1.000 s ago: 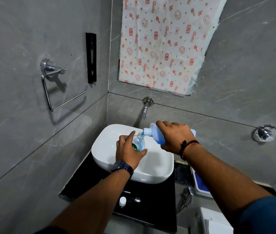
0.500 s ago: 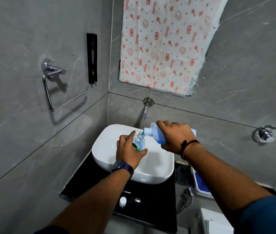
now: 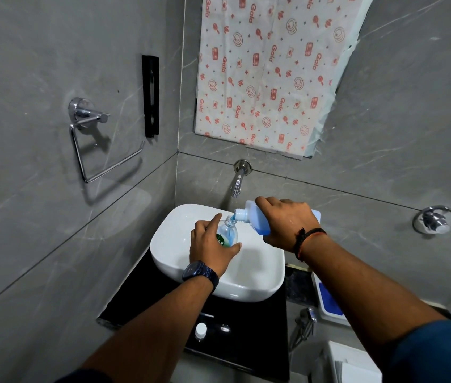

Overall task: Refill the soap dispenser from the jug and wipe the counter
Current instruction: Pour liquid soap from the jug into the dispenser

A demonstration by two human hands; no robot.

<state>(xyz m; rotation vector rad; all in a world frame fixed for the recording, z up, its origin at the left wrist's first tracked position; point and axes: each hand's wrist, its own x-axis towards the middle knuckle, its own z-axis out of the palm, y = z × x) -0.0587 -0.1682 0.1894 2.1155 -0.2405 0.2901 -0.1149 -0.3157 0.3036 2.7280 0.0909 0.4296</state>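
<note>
Tiny grey-tiled bathroom: towel ring (image 3: 102, 150) on the left wall, black counter (image 3: 136, 305) carrying a white basin (image 3: 174, 244), and a small white cap (image 3: 200, 330) lying on the counter's front strip. Our left hand (image 3: 210, 244) is wrapped round the soap dispenser (image 3: 228, 233), roughly upright over the basin with its top off. The jug (image 3: 253, 218) is tipped with its spout just above the dispenser's neck, blue soap trickling in, and our right hand (image 3: 287, 225) grips its body.

So we reckon we're mid-pour. We can't tell how full it is. Closing up and wiping are left, and there's no cloth in view. It's tight here: the tap (image 3: 238, 181) is just behind the jug, the wall's close on the left, and the counter edge is narrow in front.
</note>
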